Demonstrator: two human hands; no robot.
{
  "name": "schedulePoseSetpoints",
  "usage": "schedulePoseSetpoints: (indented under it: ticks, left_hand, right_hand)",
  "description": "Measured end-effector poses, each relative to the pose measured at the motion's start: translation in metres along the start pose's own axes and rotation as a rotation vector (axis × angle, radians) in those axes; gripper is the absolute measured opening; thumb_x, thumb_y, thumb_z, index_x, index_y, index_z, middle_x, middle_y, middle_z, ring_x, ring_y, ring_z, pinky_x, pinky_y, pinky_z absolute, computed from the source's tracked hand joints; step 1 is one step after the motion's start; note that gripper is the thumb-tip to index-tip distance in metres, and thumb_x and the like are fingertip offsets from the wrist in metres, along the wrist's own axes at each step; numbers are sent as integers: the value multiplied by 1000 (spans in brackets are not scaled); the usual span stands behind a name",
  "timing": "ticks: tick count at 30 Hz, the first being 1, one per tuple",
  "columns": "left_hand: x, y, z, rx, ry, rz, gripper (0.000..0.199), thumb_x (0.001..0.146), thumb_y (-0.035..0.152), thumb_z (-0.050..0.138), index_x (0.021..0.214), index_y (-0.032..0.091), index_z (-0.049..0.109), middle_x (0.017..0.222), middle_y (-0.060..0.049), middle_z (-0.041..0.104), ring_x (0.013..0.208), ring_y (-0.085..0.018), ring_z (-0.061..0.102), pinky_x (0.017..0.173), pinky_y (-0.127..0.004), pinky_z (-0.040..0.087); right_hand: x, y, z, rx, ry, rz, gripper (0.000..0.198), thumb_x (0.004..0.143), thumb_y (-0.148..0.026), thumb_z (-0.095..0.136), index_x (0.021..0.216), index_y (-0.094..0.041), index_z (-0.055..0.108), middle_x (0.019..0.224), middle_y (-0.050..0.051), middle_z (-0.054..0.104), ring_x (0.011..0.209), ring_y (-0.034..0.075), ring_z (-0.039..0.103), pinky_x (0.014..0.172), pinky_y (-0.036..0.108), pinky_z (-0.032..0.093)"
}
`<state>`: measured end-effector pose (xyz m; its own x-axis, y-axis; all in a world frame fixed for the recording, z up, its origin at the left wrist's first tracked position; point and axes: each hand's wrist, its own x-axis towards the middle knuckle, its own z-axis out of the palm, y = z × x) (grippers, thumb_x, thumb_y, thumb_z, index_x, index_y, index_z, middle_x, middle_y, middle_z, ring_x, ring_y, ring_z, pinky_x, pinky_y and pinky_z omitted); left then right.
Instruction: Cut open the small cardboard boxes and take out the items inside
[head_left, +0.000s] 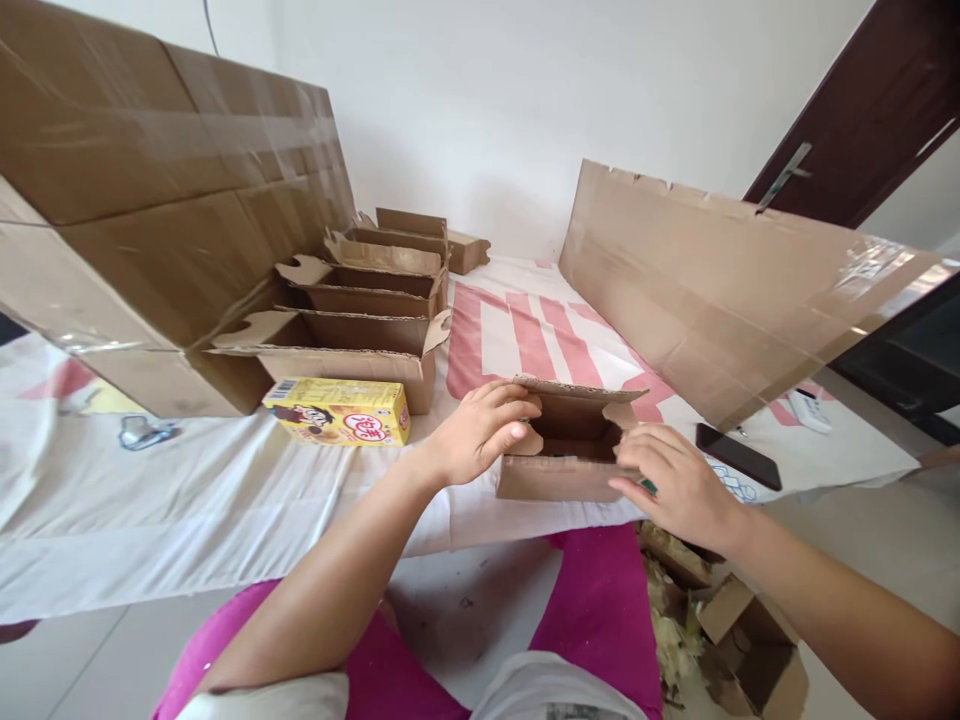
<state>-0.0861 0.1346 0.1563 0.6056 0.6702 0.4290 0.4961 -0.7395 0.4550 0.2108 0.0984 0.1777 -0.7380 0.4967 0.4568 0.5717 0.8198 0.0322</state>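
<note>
A small open cardboard box (562,480) sits at the table's front edge, its flaps raised and its dark inside facing up. At its left end, my left hand (480,430) has bent fingers and thumb on the end flap. On the opposite end, my right hand (675,480) pinches the other flap, fingers curled at the rim. A tiny green patch shows by the right thumb; what it is I cannot make out. Left of my left hand lies a yellow printed carton (341,411), on its side.
Several open cardboard boxes (345,335) stand in a row behind the carton. A tall taped cardboard stack (172,180) rises on the left, a cardboard panel (720,270) on the right. A black phone (739,455) lies at right. Cardboard scraps (750,640) are on the floor.
</note>
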Motion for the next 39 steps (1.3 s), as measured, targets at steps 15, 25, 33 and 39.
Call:
schedulePoseSetpoints:
  ticks: [15,25,33,39]
  left_hand:
    - [5,4,17,209,-112,-65,32,90,43,50,106,20,64,147,-13,36,140,-35,30,115,-57,23]
    - [2,7,-1,241,40,-116,19,78,20,56,97,18,53,115,-12,58,112,-28,55,96,-45,47]
    - [1,14,1,299,2,-117,40,74,16,55,113,19,55,142,-15,38,124,-33,48,100,-50,44]
    - [-1,9,2,193,-108,-213,45,74,18,56,119,21,47,148,-14,35,132,-33,45,96,-47,49]
  right_hand:
    - [-3,10,6,-132,-274,47,41,89,-54,53,103,-18,65,105,11,67,113,30,54,107,59,25]
    - [-7,29,-13,-387,-281,110,23,87,-14,55,92,-26,74,86,6,61,94,23,49,96,44,32]
    - [-14,29,-7,-524,-369,346,43,92,-29,48,129,-8,57,94,17,64,93,30,55,79,41,43]
    - [-30,32,4,-337,-475,579,45,97,-33,33,130,-9,52,109,17,69,91,29,67,76,40,50]
